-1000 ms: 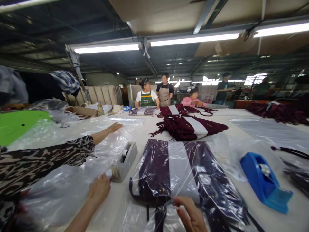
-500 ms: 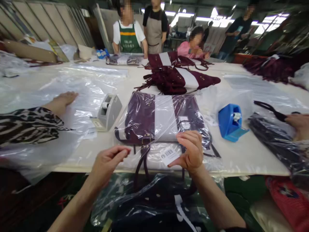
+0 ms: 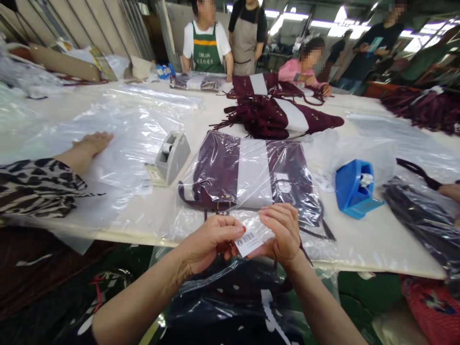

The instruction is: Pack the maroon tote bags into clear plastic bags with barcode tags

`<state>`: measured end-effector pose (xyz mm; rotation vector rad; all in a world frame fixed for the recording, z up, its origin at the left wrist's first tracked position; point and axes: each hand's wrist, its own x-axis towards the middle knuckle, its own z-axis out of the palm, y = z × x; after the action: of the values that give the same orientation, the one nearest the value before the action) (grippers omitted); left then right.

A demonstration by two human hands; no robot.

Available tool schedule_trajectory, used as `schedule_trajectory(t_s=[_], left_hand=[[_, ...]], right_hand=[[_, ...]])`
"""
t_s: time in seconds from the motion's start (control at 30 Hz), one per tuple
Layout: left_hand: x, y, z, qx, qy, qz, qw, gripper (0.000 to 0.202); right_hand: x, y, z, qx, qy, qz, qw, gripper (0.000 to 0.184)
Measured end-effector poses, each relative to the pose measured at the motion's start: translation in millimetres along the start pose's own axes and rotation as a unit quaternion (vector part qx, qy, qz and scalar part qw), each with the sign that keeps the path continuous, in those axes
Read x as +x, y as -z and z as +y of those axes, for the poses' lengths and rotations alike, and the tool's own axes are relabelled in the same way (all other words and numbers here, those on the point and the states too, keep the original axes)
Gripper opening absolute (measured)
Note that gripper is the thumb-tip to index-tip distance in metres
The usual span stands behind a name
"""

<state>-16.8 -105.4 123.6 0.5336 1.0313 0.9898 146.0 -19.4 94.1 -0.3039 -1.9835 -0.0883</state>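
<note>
A maroon bag with a white stripe lies in a clear plastic bag (image 3: 251, 177) on the table's near edge. Just in front of it my left hand (image 3: 210, 239) and my right hand (image 3: 282, 232) meet, both pinched on a small white barcode label (image 3: 248, 241) at the open flap of the plastic bag. A grey tape dispenser (image 3: 170, 158) stands to the left of the bag, a blue tape dispenser (image 3: 354, 189) to its right.
A co-worker's arm in a leopard-print sleeve (image 3: 39, 187) rests on clear plastic sheets (image 3: 122, 139) at the left. Unpacked maroon bags (image 3: 276, 117) lie farther back, where several people stand. Another person's hand (image 3: 451, 191) lies on dark packed goods at the right. More bagged goods sit below the table edge.
My left hand has come in from the left and joined my right hand on the barcode label. One second ago it was reaching by the grey dispenser. The view has dropped toward the table.
</note>
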Motion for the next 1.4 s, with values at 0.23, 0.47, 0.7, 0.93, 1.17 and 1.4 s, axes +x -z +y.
schedule_trajectory(t_s=[0.23, 0.47, 0.7, 0.93, 1.17, 1.4], left_hand=[[0, 7.3, -6, -0.02, -0.001, 0.027, 0.999, 0.03], [5, 5.2, -6, -0.032, -0.003, 0.041, 0.999, 0.03], [7, 3.8, -5, -0.027, -0.007, 0.058, 0.998, 0.029], [8, 10.1, -7, -0.015, -0.014, 0.07, 0.997, 0.027], [5, 10.0, -7, -0.01, -0.006, 0.066, 0.998, 0.026], [9, 10.9, -7, 0.067, -0.041, 0.127, 0.989, 0.028]], right_hand=[[-6, -4, 5, -0.014, -0.005, -0.031, 0.999, 0.036], [-6, -6, 6, -0.025, -0.003, -0.034, 0.999, 0.035], [-9, -6, 8, -0.042, 0.01, -0.032, 0.999, 0.041], [-10, -8, 9, -0.038, 0.009, -0.037, 0.999, 0.039], [-12, -10, 8, -0.048, 0.005, -0.052, 0.997, 0.034], [-16, -16, 11, -0.033, -0.002, -0.072, 0.997, 0.042]])
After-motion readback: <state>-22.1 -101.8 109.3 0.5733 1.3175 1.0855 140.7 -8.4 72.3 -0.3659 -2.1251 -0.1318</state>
